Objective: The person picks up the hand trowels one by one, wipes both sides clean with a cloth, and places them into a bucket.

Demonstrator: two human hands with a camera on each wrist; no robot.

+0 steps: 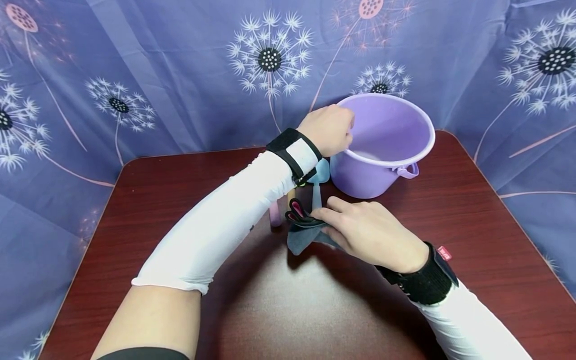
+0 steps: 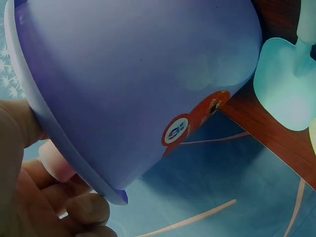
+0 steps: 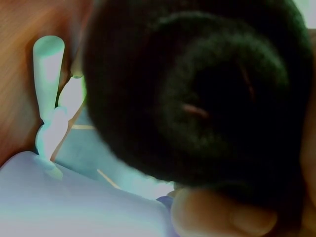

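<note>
My left hand [image 1: 328, 129] reaches across and grips the near rim of a purple plastic bucket [image 1: 360, 177] standing at the back of the table. The left wrist view shows its fingers [image 2: 84, 210] curled under the rim, beside the bucket wall [image 2: 128, 74] with its red sticker. Just in front of the bucket, my right hand [image 1: 366, 230] pinches a dark grey and black fabric bundle [image 1: 300, 220] with pink trim. That bundle [image 3: 197, 89] fills the right wrist view, with a fingertip [image 3: 222, 215] below it. A pale blue scoop [image 1: 320, 172] lies between hand and bucket.
The dark red table [image 1: 315, 310] has rounded far corners. A pink object [image 1: 275, 215] stands half hidden behind my left forearm. A blue curtain [image 1: 180, 75] with a dandelion print hangs close behind and at both sides. The pale blue scoop [image 2: 284, 84] lies near the table edge.
</note>
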